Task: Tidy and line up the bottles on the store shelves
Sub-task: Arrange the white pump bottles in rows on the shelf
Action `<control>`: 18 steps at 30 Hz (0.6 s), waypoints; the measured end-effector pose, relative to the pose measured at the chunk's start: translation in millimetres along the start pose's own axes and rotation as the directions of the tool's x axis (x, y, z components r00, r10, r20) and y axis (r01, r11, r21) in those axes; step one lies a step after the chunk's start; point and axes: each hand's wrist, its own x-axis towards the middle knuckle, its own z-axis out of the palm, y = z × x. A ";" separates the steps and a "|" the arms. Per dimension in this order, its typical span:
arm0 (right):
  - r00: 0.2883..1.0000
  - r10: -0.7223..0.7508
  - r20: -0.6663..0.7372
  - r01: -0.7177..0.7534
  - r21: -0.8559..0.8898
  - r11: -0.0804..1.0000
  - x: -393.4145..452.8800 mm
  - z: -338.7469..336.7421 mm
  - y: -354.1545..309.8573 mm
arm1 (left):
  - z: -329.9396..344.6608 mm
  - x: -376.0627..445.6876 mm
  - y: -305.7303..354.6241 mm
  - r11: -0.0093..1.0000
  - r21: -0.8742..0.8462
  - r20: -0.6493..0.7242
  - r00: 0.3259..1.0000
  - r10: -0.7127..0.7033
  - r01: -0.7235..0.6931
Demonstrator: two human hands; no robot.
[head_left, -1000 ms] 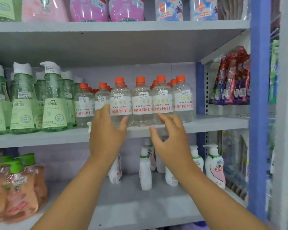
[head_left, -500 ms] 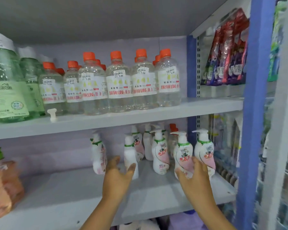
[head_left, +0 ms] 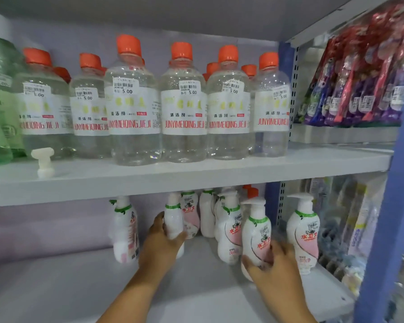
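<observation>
Hands both grip pump bottles on the lower shelf [head_left: 56, 287], your left hand [head_left: 160, 241] around a white one [head_left: 173, 220], right hand [head_left: 269, 259] around a pink-labelled one [head_left: 257, 231]; sliding either could topple the tightly clustered neighbours [head_left: 228, 229].

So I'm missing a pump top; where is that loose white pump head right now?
In the head view the loose white pump head stands at left on the upper shelf, near its front edge, before the clear orange-capped bottles.

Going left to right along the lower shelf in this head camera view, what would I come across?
Lone white pump bottle → left hand gripping a white bottle → right hand gripping a pump bottle → rightmost pump bottle → blue upright post.
</observation>
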 end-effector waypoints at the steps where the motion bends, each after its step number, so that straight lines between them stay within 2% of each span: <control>1: 1.000 -0.009 0.021 0.008 0.015 1.000 -3.7 3.6 -4.6 | 1.0 5.3 -0.1 1.000 0.014 0.005 1.000 -0.002 0.002; 4: 0.994 -0.039 0.099 0.040 -0.004 0.999 -16.4 16.4 -20.4 | 6.5 12.5 0.8 0.997 -0.021 0.025 0.997 -0.073 0.073; 5: 0.991 -0.042 0.128 0.044 -0.013 0.999 -20.9 21.1 -26.3 | 8.3 10.4 1.5 0.996 -0.024 -0.009 0.996 -0.087 0.087; 8: 0.983 -0.041 0.178 0.049 -0.040 0.998 -29.1 37.2 -43.4 | 2.7 -6.8 12.7 0.991 -0.133 -0.175 0.984 0.001 -0.025; 9: 0.980 -0.045 0.193 0.056 -0.049 0.997 -30.3 43.2 -48.2 | -0.7 -16.4 18.3 0.977 -0.207 -0.168 0.986 0.014 -0.050; 11: 0.970 -0.098 0.222 0.106 -0.023 0.994 -31.0 53.9 -55.5 | -0.9 -35.8 24.6 0.951 -0.306 -0.006 0.999 0.047 -0.047; 13: 0.945 -0.133 0.298 0.127 0.040 0.991 -29.4 59.1 -60.7 | 4.1 -50.1 23.2 0.943 -0.328 0.140 0.985 0.098 -0.048; 15: 0.909 -0.181 0.375 0.157 0.093 0.983 -26.3 57.5 -57.9 | 7.3 -56.8 19.6 0.946 -0.318 0.144 0.983 0.117 -0.066; 16: 0.909 -0.219 0.355 0.182 0.133 0.974 -24.6 50.6 -54.3 | 6.1 -57.9 19.0 0.943 -0.325 0.115 0.986 0.122 -0.079; 18: 0.957 -0.240 0.160 0.203 0.218 0.955 -18.8 24.7 -41.6 | -0.5 -56.8 15.7 0.947 -0.313 0.091 0.990 0.107 -0.073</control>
